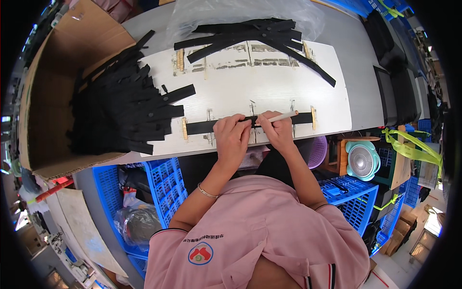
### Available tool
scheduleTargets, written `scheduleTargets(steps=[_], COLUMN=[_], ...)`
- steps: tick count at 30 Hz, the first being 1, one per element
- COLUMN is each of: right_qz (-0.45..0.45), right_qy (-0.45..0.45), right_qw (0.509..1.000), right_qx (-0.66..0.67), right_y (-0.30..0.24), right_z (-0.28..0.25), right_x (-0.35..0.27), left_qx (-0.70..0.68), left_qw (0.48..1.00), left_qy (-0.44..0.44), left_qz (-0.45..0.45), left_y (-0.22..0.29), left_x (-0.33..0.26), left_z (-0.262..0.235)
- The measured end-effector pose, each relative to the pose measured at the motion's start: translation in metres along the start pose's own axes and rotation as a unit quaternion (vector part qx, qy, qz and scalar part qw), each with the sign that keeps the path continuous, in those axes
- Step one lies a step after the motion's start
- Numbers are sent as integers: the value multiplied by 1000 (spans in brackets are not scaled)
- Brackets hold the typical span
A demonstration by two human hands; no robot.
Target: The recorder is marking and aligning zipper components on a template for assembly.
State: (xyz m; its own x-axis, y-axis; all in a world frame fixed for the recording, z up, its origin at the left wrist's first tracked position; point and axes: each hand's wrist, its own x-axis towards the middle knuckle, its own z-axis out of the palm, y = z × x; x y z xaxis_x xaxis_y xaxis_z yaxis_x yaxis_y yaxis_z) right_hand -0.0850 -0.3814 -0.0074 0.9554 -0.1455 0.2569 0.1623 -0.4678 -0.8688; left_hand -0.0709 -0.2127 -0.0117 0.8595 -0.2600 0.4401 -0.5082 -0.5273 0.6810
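Observation:
A black webbing strap (201,127) lies lengthwise along the near part of a white board (226,91), between two yellowish end blocks. My left hand (232,138) is closed, its fingertips on the strap near the strap's middle. Close beside it, my right hand (278,135) grips a slim white pen (285,116), which slants up to the right. The right fingertips are also at the strap. Whether the pen's lower tip touches the strap cannot be seen behind the fingers. Dark marks show on the board around the strap.
At left, a heap of black straps (125,111) spills from a cardboard box (41,86) onto the board. More black straps (255,32) lie crossed at the far edge, by clear plastic (192,14). Below the table are blue crates (166,185) and a teal fan (363,161).

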Motion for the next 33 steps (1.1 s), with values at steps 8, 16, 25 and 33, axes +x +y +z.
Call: scheduleTargets(steps=[8, 16, 25, 33], right_qz=[-70, 48, 91, 83], right_qy=[3, 25, 97, 84], right_qw=[997, 995, 990, 992], right_qx=[-36, 88, 42, 39], right_y=[5, -4, 36, 42], right_z=[1, -35, -91, -87], right_x=[0, -12, -18, -18], left_qx=[6, 18, 36, -54], left_qw=[1000, 1000, 999, 994], left_qy=[-1, 0, -22, -60], left_qz=[3, 10, 28, 78], left_y=[0, 0, 10, 52], left_x=[1, 0, 2, 28], left_z=[1, 1, 11, 65])
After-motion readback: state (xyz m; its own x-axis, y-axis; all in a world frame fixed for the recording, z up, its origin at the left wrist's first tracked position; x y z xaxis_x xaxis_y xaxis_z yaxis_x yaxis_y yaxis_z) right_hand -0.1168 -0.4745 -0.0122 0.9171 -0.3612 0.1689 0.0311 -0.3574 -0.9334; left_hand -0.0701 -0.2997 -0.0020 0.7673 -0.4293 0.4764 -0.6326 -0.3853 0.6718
